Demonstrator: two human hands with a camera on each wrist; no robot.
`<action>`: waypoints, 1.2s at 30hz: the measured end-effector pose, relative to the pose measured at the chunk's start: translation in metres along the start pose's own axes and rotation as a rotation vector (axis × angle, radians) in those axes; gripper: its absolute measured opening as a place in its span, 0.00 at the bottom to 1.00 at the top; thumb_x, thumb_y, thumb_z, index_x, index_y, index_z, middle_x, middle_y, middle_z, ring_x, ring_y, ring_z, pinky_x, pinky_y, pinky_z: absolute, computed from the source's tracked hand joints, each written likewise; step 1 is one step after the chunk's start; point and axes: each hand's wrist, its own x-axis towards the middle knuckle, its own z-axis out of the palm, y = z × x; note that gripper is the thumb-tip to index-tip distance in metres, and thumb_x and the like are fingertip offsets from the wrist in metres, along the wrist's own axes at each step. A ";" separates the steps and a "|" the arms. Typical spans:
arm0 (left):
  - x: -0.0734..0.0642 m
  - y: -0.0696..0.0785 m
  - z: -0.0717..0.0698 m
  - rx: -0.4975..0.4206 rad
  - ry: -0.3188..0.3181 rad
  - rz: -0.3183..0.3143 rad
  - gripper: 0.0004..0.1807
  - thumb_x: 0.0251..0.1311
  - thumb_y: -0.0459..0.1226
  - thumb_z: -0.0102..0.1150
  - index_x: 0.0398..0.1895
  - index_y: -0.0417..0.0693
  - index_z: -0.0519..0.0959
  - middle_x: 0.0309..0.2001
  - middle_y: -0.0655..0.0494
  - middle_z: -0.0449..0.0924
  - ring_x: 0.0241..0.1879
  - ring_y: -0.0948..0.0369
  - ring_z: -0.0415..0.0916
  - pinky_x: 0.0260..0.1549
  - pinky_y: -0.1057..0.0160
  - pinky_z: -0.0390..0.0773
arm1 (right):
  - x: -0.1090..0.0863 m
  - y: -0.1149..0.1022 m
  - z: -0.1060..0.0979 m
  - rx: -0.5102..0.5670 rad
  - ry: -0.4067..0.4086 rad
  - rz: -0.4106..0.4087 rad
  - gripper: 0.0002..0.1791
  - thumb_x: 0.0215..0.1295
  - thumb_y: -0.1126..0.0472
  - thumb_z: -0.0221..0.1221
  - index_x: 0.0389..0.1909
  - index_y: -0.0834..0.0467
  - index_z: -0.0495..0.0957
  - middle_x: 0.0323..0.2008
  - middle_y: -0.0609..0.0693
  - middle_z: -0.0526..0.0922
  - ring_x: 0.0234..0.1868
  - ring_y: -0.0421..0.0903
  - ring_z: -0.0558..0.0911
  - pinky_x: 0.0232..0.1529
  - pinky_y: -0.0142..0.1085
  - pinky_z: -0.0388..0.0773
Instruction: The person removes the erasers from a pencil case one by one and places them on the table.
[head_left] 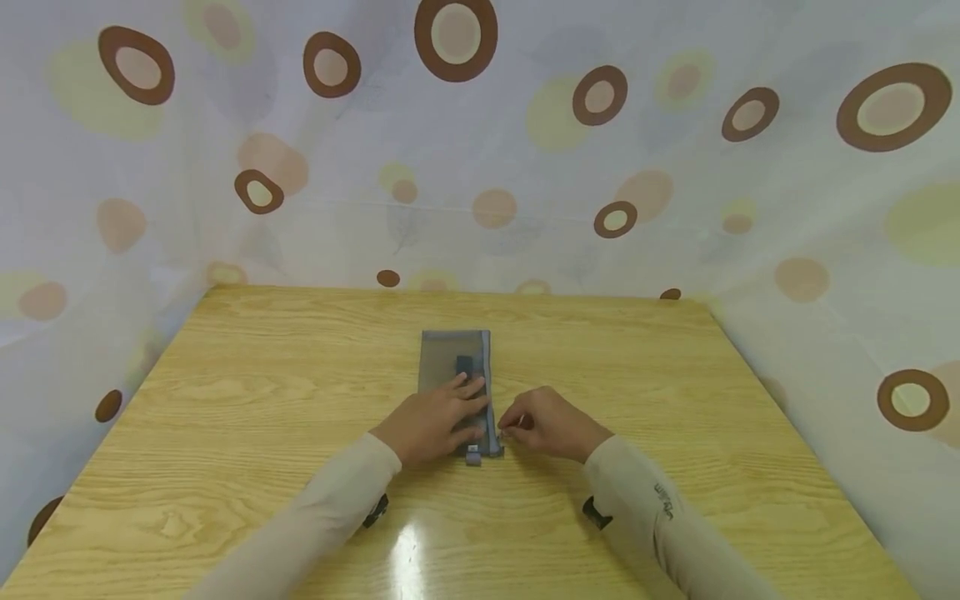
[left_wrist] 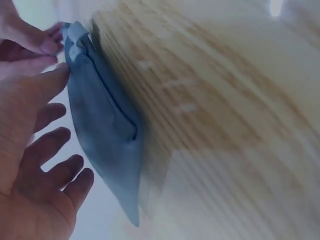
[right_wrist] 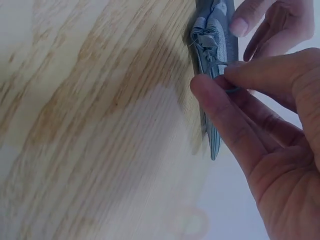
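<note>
A grey zip pouch (head_left: 438, 354) lies lengthwise on the wooden table, its zip edge on the right. Through its see-through face shows a small dark item (head_left: 464, 363). My left hand (head_left: 435, 421) rests on the pouch's near half with its fingers spread, covering part of it. At the near right corner, my right hand (head_left: 551, 423) pinches the zip's pull between thumb and forefinger. The right wrist view shows the thin loop of the zip pull (right_wrist: 218, 63) at those fingertips, beside the bunched end of the zip. A small fabric tab (head_left: 473, 458) sticks out at the near edge.
The wood-grain table (head_left: 285, 358) stretches out on both sides of the pouch. A white curtain (head_left: 465, 142) printed with brown and yellow circles hangs round its back and sides. Dark bands (head_left: 597, 512) sit at the wrists, under light sleeves.
</note>
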 end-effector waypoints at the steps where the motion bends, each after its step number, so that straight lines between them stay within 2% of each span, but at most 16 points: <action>1: 0.001 0.000 0.000 -0.001 -0.007 -0.005 0.31 0.72 0.50 0.58 0.73 0.48 0.70 0.76 0.49 0.59 0.75 0.46 0.56 0.65 0.46 0.73 | 0.000 -0.001 0.000 -0.011 -0.007 -0.002 0.05 0.65 0.70 0.66 0.38 0.62 0.89 0.36 0.50 0.88 0.34 0.38 0.85 0.35 0.28 0.83; 5: 0.004 0.001 0.001 -0.009 -0.025 -0.025 0.31 0.71 0.50 0.60 0.73 0.47 0.71 0.75 0.48 0.61 0.74 0.44 0.58 0.64 0.46 0.73 | 0.001 -0.004 0.001 -0.044 -0.009 -0.014 0.02 0.65 0.67 0.68 0.35 0.61 0.89 0.34 0.49 0.88 0.33 0.38 0.85 0.36 0.27 0.83; 8: 0.005 0.002 0.002 -0.005 -0.013 -0.029 0.31 0.71 0.49 0.61 0.72 0.47 0.72 0.75 0.47 0.62 0.73 0.43 0.60 0.65 0.46 0.73 | 0.001 -0.004 0.003 -0.065 0.027 -0.012 0.02 0.63 0.69 0.68 0.33 0.61 0.89 0.32 0.48 0.87 0.32 0.37 0.84 0.35 0.27 0.83; 13: 0.005 0.002 0.002 0.001 0.013 -0.011 0.30 0.70 0.48 0.62 0.71 0.46 0.73 0.73 0.45 0.64 0.72 0.43 0.62 0.65 0.46 0.73 | 0.004 0.000 0.006 -0.069 0.080 0.032 0.03 0.63 0.69 0.68 0.33 0.61 0.89 0.32 0.48 0.87 0.33 0.38 0.84 0.34 0.28 0.83; 17: 0.007 0.001 0.000 0.014 0.000 0.003 0.30 0.70 0.49 0.62 0.70 0.45 0.74 0.74 0.45 0.64 0.72 0.43 0.62 0.65 0.47 0.72 | 0.004 0.001 0.004 -0.090 0.079 0.055 0.03 0.63 0.69 0.68 0.33 0.61 0.89 0.33 0.48 0.87 0.34 0.40 0.85 0.36 0.30 0.84; 24: 0.013 -0.003 -0.003 0.006 -0.049 0.013 0.31 0.69 0.49 0.62 0.70 0.45 0.74 0.75 0.47 0.62 0.74 0.48 0.61 0.66 0.51 0.72 | 0.004 -0.001 -0.002 -0.146 0.064 0.017 0.04 0.62 0.72 0.68 0.34 0.63 0.89 0.34 0.51 0.89 0.37 0.46 0.87 0.38 0.35 0.86; 32: 0.014 -0.001 0.002 -0.016 -0.025 0.012 0.29 0.69 0.48 0.63 0.68 0.42 0.75 0.73 0.45 0.64 0.72 0.46 0.62 0.67 0.50 0.71 | 0.006 0.001 0.002 -0.160 0.113 0.008 0.03 0.61 0.72 0.69 0.31 0.62 0.89 0.30 0.50 0.88 0.32 0.42 0.86 0.34 0.31 0.84; 36: 0.011 -0.001 0.000 -0.015 -0.037 0.004 0.30 0.70 0.48 0.62 0.69 0.42 0.74 0.74 0.45 0.63 0.73 0.46 0.61 0.67 0.51 0.70 | 0.009 0.004 0.007 -0.160 0.137 0.019 0.02 0.61 0.71 0.69 0.32 0.62 0.89 0.31 0.51 0.88 0.33 0.43 0.86 0.36 0.31 0.84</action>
